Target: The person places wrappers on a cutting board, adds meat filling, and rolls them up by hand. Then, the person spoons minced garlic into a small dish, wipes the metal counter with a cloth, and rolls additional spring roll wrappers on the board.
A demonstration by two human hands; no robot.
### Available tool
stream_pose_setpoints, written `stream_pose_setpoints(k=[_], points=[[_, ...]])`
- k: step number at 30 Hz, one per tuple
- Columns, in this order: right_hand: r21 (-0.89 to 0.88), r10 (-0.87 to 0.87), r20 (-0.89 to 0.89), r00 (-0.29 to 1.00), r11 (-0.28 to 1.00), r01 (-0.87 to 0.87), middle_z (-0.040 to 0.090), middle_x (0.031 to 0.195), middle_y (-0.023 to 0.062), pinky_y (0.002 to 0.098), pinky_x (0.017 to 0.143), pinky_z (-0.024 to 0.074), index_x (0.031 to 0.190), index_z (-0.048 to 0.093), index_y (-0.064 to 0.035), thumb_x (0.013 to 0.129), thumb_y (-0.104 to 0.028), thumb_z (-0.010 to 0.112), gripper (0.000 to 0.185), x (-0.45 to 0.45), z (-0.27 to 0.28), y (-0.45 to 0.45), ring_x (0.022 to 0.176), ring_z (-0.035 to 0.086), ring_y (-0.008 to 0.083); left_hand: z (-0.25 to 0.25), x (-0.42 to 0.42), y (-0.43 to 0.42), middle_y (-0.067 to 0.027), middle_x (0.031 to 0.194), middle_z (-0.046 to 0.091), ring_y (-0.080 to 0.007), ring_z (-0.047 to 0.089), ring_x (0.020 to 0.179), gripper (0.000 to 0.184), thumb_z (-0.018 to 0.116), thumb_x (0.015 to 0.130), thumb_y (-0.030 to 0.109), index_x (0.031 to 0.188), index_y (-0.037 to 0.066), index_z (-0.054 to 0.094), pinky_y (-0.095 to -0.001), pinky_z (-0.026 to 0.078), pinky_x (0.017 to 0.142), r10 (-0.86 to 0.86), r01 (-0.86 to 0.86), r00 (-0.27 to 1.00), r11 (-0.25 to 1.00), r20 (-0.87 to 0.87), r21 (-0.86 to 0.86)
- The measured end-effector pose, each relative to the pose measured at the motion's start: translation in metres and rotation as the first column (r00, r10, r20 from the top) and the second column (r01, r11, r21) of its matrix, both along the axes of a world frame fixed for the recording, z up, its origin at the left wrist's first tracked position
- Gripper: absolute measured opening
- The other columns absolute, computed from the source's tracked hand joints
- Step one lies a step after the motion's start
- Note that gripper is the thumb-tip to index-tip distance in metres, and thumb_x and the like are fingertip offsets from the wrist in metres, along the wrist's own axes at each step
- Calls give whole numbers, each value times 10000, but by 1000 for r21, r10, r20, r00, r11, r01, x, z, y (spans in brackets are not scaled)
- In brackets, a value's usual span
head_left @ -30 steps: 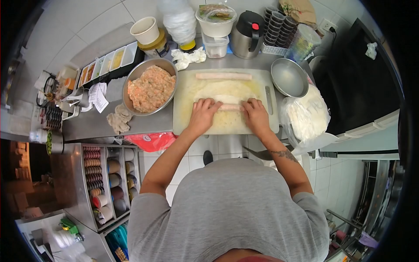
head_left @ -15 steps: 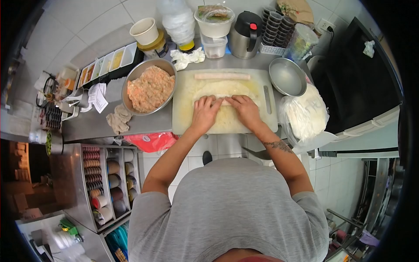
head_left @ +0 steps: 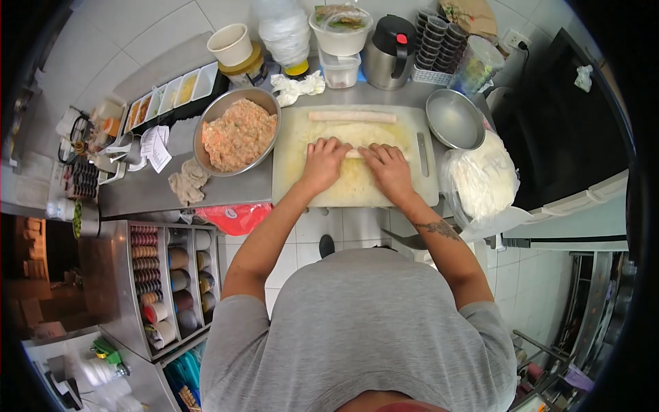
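On the white cutting board [head_left: 292, 189], a thin pale wrapper sheet [head_left: 353, 130] lies flat. My left hand [head_left: 324, 165] and my right hand [head_left: 388, 172] rest side by side on a pale roll [head_left: 353, 154], fingers curled over its length. A short stretch of it shows between my thumbs; my hands cover the rest. Farther up the board lies a finished-looking long roll [head_left: 352, 117]. Left of the board, a steel bowl [head_left: 202, 156] holds an orange-pink minced filling [head_left: 240, 136].
A steel bowl [head_left: 455, 122] with cloudy liquid and a plastic-wrapped stack of pale sheets [head_left: 486, 175] are at right. Behind the board stand a steel jug [head_left: 388, 58], tubs [head_left: 340, 69] and stacked cups [head_left: 434, 44]. A crumpled cloth [head_left: 189, 182] lies at left.
Both hands have moved slightly up the board, away from my body, and the roll under them has moved with them. The upper roll stays in its place on the board.
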State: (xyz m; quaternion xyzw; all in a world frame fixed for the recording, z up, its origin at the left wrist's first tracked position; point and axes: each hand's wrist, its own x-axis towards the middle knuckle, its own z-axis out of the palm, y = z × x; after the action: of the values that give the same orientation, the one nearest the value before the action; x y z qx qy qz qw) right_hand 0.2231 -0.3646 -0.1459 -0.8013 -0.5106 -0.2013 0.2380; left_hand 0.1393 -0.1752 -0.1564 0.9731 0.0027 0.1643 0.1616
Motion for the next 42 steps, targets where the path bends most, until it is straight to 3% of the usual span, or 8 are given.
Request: stream_pose_setpoints(k=[16,19,27,30,33,36,39,42], points=[[-141,-92,7,996,986,93,573,1145,117,431,972,385,1178,557,-46,776,-107,630,413,3,-18,12,1094,519,292,36,35,-39,-138,1144,551,-296,496,1099,416,566,860,148,1265,63,525,-430,360,873,-24,47,986,990,167,-135],[96,-28,-385,922,993,70,558,1184,143,428,1002,373,1203,537,-3,819,-142,596,413,-5,-29,22,1129,500,315,60,84,-95,-160,1181,567,-301,517,1113,507,557,905,245,1363,63,436,-436,360,903,-230,272,938,952,258,-142],[90,60,-165,984,995,-45,582,1136,145,467,923,390,1203,562,-33,868,-180,552,366,-14,-5,13,1049,534,333,68,175,-176,-179,1093,633,-322,575,1030,578,550,908,393,1374,71,432,-524,317,982,-486,476,803,871,-344,-120],[-16,-22,-461,887,1000,16,582,1173,162,444,990,373,1178,586,-16,822,-166,579,386,-19,11,4,1105,528,340,41,201,-180,-184,1025,653,-278,611,969,501,574,884,230,1334,39,463,-488,405,913,-298,296,954,910,38,-291],[-68,-46,-504,862,998,14,579,1186,181,461,1042,343,1136,611,-1,766,-134,617,393,-21,1,-4,1160,504,347,25,241,-167,-167,957,645,-240,621,880,458,535,819,64,1270,8,475,-414,466,799,-207,58,977,468,-46,-882],[0,-15,-256,967,1000,16,570,1186,180,504,1048,322,1105,625,0,739,-86,627,377,-19,-11,-9,1187,480,342,56,226,-141,-141,889,629,-203,612,796,437,491,770,-46,1205,-11,477,-340,490,690,-208,-130,975,-231,-81,-964],[-15,-32,-112,993,999,30,557,1199,160,525,1047,312,1126,616,-6,744,-53,604,386,-18,-15,-9,1204,463,328,58,203,-101,-126,850,618,-213,592,721,388,489,798,-36,1184,1,471,-346,481,670,-238,-49,970,-372,44,-927],[-14,-25,-109,994,1000,24,544,1216,139,518,1050,311,1179,587,-15,757,-32,577,423,-19,-12,-6,1207,461,314,67,145,-64,-111,831,633,-197,603,729,400,485,829,-21,1226,24,467,-341,487,661,-199,-56,978,10,-57,-998]])
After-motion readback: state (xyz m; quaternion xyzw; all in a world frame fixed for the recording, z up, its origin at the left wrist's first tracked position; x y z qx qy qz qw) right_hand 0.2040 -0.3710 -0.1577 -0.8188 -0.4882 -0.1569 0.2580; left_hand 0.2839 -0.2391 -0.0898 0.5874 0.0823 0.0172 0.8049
